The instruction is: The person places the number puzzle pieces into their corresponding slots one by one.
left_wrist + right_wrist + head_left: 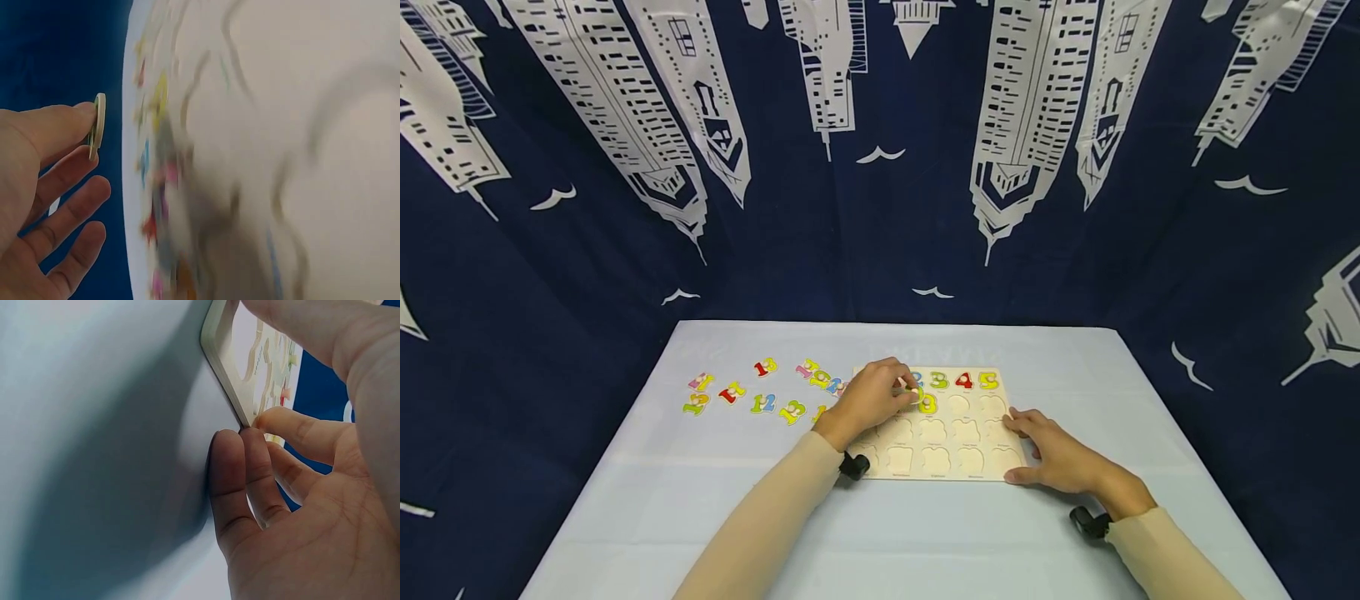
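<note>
My left hand [871, 395] is over the upper left of a wooden number puzzle board [951, 432]. Its thumb and index finger pinch a thin number piece [98, 128], seen edge-on in the left wrist view, so its numeral cannot be read. The other fingers are loosely bent. In the board's top row sit a green 3 [938, 380], a red 4 [964, 381] and a yellow-green 5 [988, 381]; a yellow number piece [928, 404] lies below them. My right hand [1056, 454] holds the board's right edge, thumb near the lower corner.
Several loose colourful number pieces lie left of the board, among them a red-yellow piece [765, 367], a blue-green 12 [763, 403] and a yellow-green piece [792, 412]. A white cloth covers the table [925, 533]. Behind hangs a dark blue curtain [850, 225] with white buildings.
</note>
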Available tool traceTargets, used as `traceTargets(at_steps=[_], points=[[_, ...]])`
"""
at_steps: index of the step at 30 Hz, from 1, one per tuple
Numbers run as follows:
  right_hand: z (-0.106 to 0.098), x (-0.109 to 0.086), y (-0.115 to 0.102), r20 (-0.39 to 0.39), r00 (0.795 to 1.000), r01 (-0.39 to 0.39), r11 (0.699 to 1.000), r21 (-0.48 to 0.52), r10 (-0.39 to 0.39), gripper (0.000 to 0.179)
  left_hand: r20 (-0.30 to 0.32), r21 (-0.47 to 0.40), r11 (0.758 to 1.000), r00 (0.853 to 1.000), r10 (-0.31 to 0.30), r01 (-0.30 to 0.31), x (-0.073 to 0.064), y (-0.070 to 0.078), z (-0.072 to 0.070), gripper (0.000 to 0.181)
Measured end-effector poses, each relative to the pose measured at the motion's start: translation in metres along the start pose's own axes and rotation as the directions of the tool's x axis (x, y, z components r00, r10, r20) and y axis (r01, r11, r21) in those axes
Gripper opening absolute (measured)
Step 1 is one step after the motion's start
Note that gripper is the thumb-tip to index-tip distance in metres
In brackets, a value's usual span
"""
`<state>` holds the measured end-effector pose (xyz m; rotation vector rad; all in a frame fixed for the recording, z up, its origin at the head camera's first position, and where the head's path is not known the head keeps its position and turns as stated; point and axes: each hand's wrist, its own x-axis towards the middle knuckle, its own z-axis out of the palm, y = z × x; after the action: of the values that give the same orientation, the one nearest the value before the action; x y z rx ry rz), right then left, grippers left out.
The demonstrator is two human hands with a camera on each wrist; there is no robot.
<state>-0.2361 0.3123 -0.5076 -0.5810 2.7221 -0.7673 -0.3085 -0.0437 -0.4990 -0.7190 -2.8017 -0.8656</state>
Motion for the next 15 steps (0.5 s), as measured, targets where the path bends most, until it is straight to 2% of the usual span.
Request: traceTargets(at_steps=[6, 11, 15], points=[[0.001, -0.001, 0.002, 0.007, 1.000, -0.005, 1.000, 0.013, 0.005, 0.102, 0.034, 0.025, 0.999, 0.999, 0.037, -0.038, 0.021, 0.023, 0.031, 0.010], [0.001, 0.000, 0.002, 0.010, 1.000, 0.004, 1.000, 0.015, -0.004, 0.102, 0.060, 0.046, 0.999, 0.998, 0.025, -0.027, 0.033, 0.035, 0.052, 0.010], [0.001, -0.001, 0.002, 0.005, 1.000, 0.017, 1.000, 0.018, -0.017, 0.102, 0.057, 0.078, 0.997, 0.998, 0.002, -0.007, 0.037, 0.040, 0.061, 0.010]])
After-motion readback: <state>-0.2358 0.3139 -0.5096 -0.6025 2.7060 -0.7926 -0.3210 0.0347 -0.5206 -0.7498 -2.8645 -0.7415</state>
